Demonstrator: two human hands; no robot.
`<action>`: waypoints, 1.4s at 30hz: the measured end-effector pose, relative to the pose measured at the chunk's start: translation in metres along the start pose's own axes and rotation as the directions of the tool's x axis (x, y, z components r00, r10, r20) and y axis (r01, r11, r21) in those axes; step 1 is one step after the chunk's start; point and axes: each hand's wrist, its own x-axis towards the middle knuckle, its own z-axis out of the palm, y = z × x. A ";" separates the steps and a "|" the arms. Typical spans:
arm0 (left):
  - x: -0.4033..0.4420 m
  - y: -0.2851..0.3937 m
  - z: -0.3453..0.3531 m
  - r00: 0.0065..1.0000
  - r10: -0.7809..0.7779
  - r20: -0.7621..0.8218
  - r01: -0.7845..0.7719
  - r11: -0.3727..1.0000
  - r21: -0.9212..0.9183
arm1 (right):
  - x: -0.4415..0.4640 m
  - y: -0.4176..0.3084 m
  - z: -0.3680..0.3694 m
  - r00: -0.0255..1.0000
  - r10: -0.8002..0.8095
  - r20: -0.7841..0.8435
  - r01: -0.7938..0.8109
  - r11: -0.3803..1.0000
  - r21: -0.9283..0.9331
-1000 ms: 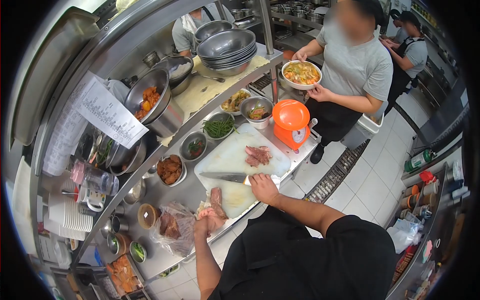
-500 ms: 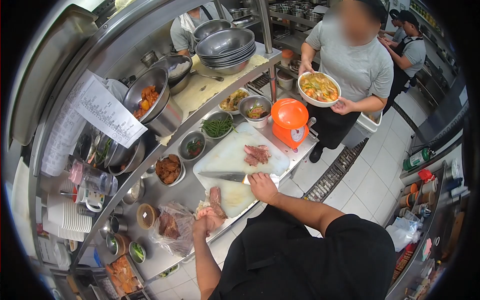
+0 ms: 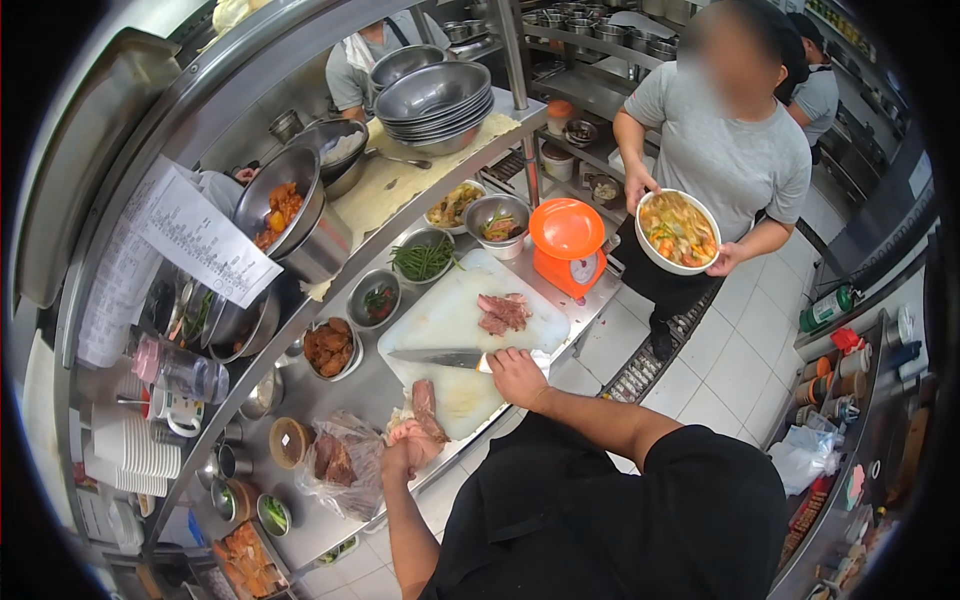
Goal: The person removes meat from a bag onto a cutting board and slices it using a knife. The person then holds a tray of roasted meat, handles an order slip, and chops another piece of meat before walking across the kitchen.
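My right hand [image 3: 518, 378] is closed around the handle of a kitchen knife [image 3: 440, 357], whose blade lies flat over the white cutting board [image 3: 425, 318] and points left. At the board's near left corner, my left hand [image 3: 398, 460] grips a pale pink piece of meat [image 3: 418, 440]; a longer reddish strip [image 3: 425, 403] lies against it. Some cut meat [image 3: 505, 312] sits in a small pile at the far right of the board. Beside my left hand is a clear plastic bag [image 3: 365, 470] with dark red meat inside.
An orange scale [image 3: 568, 270] stands beyond the board. Bowls of green beans [image 3: 422, 257] and fried pieces [image 3: 330, 348] line its left side. Stacked metal bowls [image 3: 435, 95] sit on the shelf above. A co-worker holds a bowl of food [image 3: 678, 232] across the counter's end.
The co-worker with the bowl has shifted right and lowered the bowl. The view has moved slightly. My hands keep their holds on the knife and the meat.
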 end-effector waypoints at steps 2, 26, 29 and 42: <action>0.000 0.000 -0.001 1.000 -0.008 0.012 0.008 1.000 -0.001 | -0.001 0.000 0.000 1.000 -0.007 -0.015 0.007 1.000 0.007; -0.001 0.002 -0.001 0.999 -0.006 0.051 0.006 1.000 -0.004 | -0.001 0.002 0.007 1.000 0.018 -0.015 -0.018 0.998 0.055; -0.004 0.004 -0.002 0.998 -0.027 0.061 0.028 1.000 -0.013 | 0.000 0.000 0.005 1.000 0.024 0.009 -0.024 0.999 0.036; -0.004 -0.002 -0.004 0.995 -0.048 0.086 0.064 0.978 -0.198 | 0.003 -0.003 0.003 1.000 0.009 -0.027 -0.008 0.999 0.040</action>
